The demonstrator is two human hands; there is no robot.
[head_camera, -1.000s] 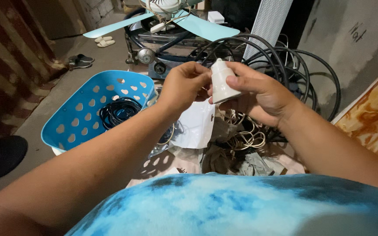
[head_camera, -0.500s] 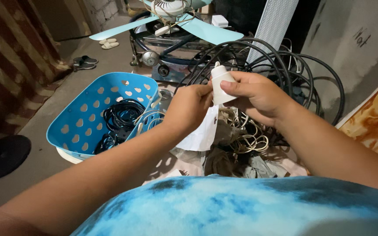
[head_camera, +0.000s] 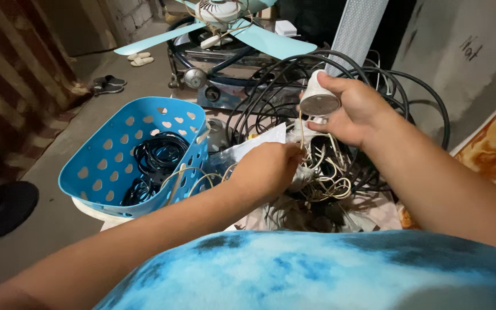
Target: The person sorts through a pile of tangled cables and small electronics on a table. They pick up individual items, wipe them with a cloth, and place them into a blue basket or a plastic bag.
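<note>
Right hand (head_camera: 351, 109) is wrapped tight round a small white plug (head_camera: 318, 99), held up over the cable heap; its round grey face points toward the camera, the thumb lies under it and the fingers curl over the top and back, so most of the body is covered. A thin pale cord (head_camera: 301, 131) drops straight from the plug to the left hand (head_camera: 268, 168), just below and a bit left. Left hand is closed in a loose fist with fingertips pinched at the cord's lower end, but the tips face away, so can't tell exactly how it grips.

Beneath both hands: tangle of thin cream wires (head_camera: 328, 178), mixed w/ crumpled clear plastic (head_camera: 248, 148); where each wire ends is lost in the pile. Behind, thick black cables (head_camera: 409, 97) loop in big glossy rings, partly hidden by the right wrist.

Left of the hands: blue plastic basket (head_camera: 101, 166), holes punched in its walls, tilted, holding coils of black cord (head_camera: 159, 154). Top of frame, a light-blue fan (head_camera: 225, 23), blades cut off by the edge. Bottom of frame taken up by a blue tie-dye shirt (head_camera: 328, 270)
</note>
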